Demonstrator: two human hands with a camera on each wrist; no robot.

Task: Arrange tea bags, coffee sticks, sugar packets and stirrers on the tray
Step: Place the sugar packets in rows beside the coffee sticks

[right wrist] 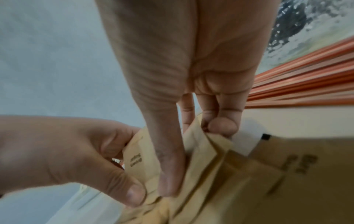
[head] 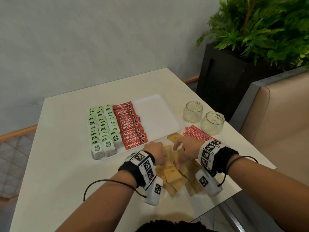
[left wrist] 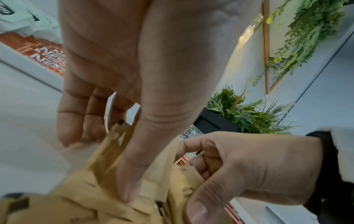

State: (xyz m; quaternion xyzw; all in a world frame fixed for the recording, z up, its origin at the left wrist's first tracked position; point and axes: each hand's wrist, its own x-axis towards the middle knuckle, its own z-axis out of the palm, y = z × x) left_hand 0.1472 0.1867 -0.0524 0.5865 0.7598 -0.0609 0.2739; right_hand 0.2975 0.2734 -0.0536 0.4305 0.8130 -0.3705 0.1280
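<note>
A white tray (head: 155, 118) holds three columns of green tea bags (head: 102, 128) and a column of red coffee sticks (head: 132, 129); its right part is bare. Brown sugar packets (head: 172, 173) lie in a loose pile on the table in front of the tray. Both hands are in that pile. My left hand (head: 158, 154) pinches a stack of packets (left wrist: 86, 197) between thumb and fingers. My right hand (head: 185, 148) pinches the other side of the same bundle (right wrist: 249, 181). Red-and-white stirrers (head: 197, 133) lie on the table right of the tray.
Two glass jars (head: 192, 112) (head: 212, 123) stand to the right of the tray, behind the stirrers. One sugar packet (head: 175, 136) lies apart by the tray's front right corner. A black planter (head: 222, 77) and a beige bench (head: 275, 118) flank the table's right side.
</note>
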